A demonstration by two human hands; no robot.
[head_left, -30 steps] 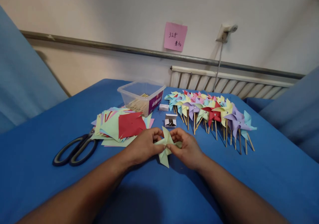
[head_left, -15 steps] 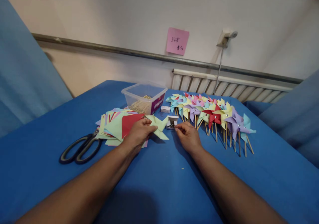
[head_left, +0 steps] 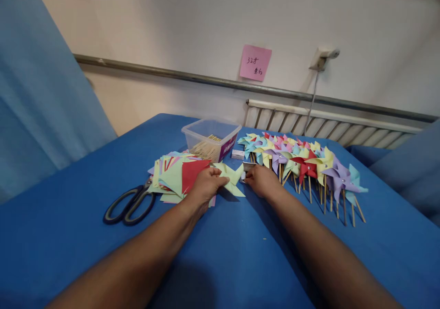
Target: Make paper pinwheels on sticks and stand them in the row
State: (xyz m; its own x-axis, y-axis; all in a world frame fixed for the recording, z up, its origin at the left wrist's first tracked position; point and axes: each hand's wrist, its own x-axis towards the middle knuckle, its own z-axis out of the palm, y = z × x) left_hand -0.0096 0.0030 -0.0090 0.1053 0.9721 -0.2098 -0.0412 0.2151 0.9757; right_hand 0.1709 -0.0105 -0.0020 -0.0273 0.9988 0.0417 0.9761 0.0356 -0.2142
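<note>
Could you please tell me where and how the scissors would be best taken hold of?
The scissors are probably best gripped by their dark handle loops, coming from the near left: the loops lie uncovered on the blue cloth, pointing that way, while the blades run toward the paper sheets and are mostly hidden.

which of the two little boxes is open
The nearer box, flap up, partly hidden by the right hand; the farther box, beside the clear tub, looks closed.

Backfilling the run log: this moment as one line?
left hand: holds pale green folded paper | right hand: at small open box, grip unclear | left side: paper stack, scissors | right side: stick-mounted pinwheels
</note>
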